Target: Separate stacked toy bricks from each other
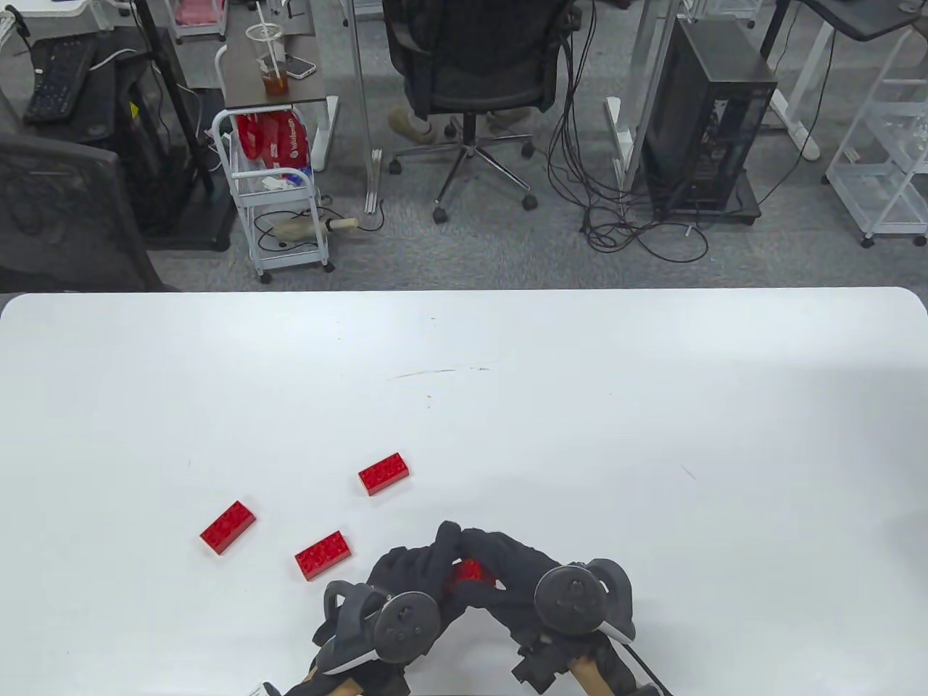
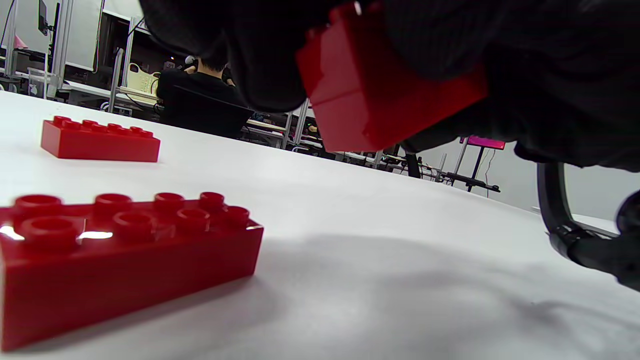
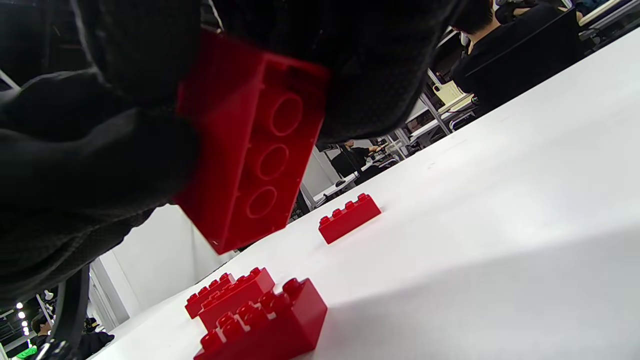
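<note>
- The stack of red bricks is up in the air, just above the table, near its front edge. Both hands hold it.
- In the left wrist view the stack looks like two bricks still stuck together. A thin line runs between them.
- The left hand grips the stack from the left side. Its fingers are curled tight round the red plastic.
- The right hand grips it from the right side. Its fingers are wrapped round the brick too, and the round holes on the bottom of the brick show from below.
- I think the step now is to pull the last two bricks apart.
- To do it well, each hand should hold just one brick. Then tip one brick up like a little door, not pull straight. Straight pulling is hard, and the bricks may pop off and fly.
- It helps to stay low over the table, so a dropped brick does not fall far.
- Three single bricks lie flat on the table to the left: the near brick, the left brick and the far brick. They are apart from each other.
</note>
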### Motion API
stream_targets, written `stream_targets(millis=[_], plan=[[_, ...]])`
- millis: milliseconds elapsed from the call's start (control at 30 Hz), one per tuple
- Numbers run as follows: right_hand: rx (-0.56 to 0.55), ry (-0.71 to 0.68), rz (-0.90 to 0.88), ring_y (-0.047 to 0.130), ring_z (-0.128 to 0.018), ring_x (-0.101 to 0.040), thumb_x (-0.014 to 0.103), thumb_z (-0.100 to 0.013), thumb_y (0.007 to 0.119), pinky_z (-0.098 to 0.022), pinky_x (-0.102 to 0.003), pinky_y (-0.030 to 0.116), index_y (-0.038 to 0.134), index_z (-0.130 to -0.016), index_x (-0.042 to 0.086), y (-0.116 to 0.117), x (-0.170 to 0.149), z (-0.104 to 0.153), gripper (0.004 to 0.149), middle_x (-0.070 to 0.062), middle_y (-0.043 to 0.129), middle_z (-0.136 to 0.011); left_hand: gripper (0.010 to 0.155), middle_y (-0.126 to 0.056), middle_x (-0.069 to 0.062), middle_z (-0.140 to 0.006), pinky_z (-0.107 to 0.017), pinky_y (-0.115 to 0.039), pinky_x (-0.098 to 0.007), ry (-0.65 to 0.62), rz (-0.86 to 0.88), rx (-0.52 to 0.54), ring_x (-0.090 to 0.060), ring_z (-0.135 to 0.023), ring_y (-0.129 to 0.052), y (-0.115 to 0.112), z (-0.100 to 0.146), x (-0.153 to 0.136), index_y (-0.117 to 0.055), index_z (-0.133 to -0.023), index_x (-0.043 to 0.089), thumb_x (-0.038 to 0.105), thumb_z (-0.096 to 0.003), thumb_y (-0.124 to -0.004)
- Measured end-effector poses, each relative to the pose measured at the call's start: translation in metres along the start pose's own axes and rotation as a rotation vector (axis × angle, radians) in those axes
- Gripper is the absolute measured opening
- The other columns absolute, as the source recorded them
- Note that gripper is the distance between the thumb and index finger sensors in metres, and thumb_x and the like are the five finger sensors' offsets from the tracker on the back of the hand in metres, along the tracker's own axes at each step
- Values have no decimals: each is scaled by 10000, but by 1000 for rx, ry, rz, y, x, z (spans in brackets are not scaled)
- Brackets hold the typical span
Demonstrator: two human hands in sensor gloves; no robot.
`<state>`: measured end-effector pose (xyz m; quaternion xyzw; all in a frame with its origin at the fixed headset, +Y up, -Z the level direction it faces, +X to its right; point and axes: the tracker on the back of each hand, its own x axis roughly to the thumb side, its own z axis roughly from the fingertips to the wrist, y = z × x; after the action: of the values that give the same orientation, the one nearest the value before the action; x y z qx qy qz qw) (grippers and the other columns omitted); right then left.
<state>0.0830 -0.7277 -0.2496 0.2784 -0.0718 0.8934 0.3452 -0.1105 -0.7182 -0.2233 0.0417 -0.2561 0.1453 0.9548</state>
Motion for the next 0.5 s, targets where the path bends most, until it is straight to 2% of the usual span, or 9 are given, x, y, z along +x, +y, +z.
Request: stream_targets(millis=[200, 367, 500], plan=[[-13, 29, -57, 990, -821, -259, 489, -425, 833, -581, -353, 924, 642, -1035, 179, -2, 1, 2, 710, -90, 814, -980, 887, -818, -2, -1040, -747, -692, -495, 5, 55, 63, -240, -873, -937, 3, 2, -1, -358, -1142, 106, 439, -434, -776], [-16, 77, -145, 1000, -801, -251, 543, -430, 785, -567, -316, 925, 642, -1038, 182, -2, -6, 1, 721, -91, 810, -985, 820, -887, -28, -998, -727, -719, -489, -7, 148, 164, -243, -812, -981, 9, 7, -5, -511, -1117, 151, 429, -407, -815], [-2, 59, -136, 1017, -750, -259, 573, -445, 741, -532, -326, 927, 658, -1032, 162, -2, -8, 0, 721, -101, 827, -967, 778, -902, -37, -987, -725, -725, -488, -8, 127, 211, -244, -802, -989, 10, 9, -1, -589, -1092, 163, 423, -398, -825]])
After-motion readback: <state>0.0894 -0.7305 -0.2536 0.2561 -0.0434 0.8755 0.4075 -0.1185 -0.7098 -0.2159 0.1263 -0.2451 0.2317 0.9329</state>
